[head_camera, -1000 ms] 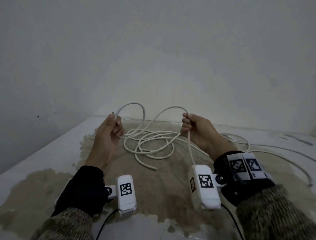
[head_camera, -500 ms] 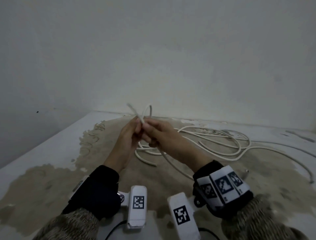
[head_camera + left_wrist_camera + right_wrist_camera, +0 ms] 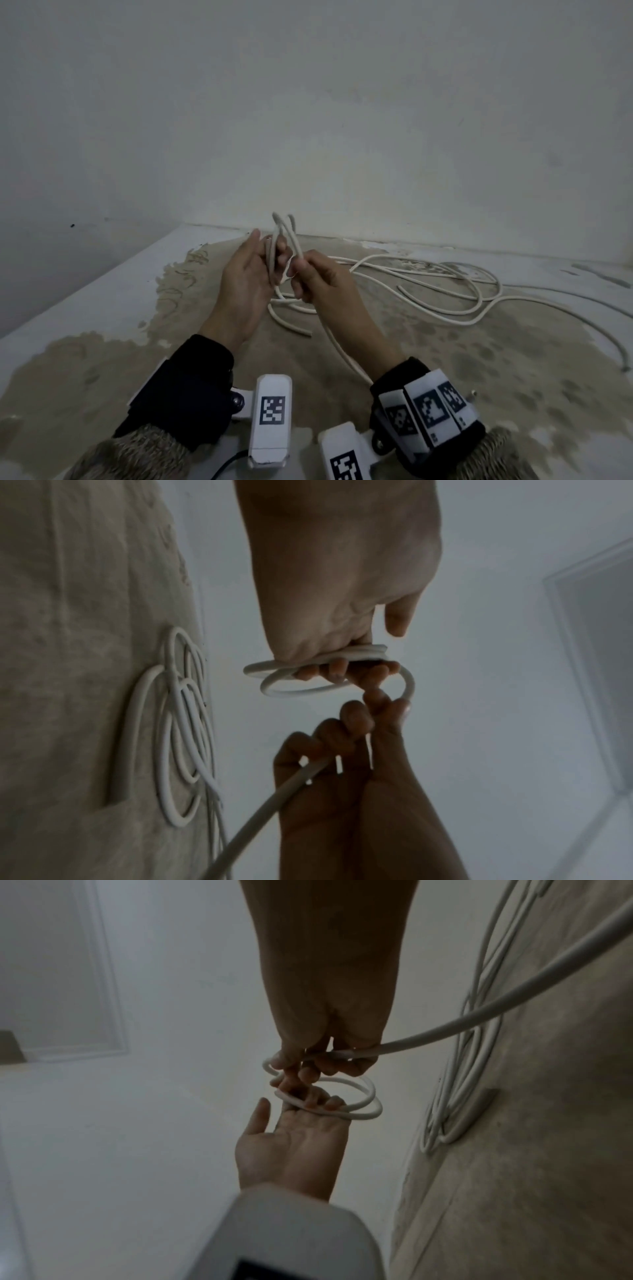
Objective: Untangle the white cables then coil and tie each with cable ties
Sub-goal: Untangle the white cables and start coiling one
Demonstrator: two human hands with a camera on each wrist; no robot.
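Observation:
Small loops of white cable (image 3: 284,240) stand up between my two hands, above the surface. My left hand (image 3: 263,263) holds these loops (image 3: 325,658) with its fingers curled round them and the thumb out. My right hand (image 3: 301,274) grips the same cable (image 3: 428,1034) right beside the loops and lays a turn against the left fingers. From the right hand the cable (image 3: 342,353) runs down past my right wrist. More white cable (image 3: 428,284) lies in loose tangled loops on the surface behind and right of my hands, with one cut end (image 3: 301,331) near the front. No cable tie is in view.
The surface (image 3: 102,308) is white with a large beige stained patch, and it meets a plain wall at the back. A long strand of cable (image 3: 599,332) trails off to the right edge. A small pale object (image 3: 473,393) lies near my right wrist.
A second ago my hands were apart, each holding the cable. They came together, and now the right hand feeds another turn onto the loops in the left hand.

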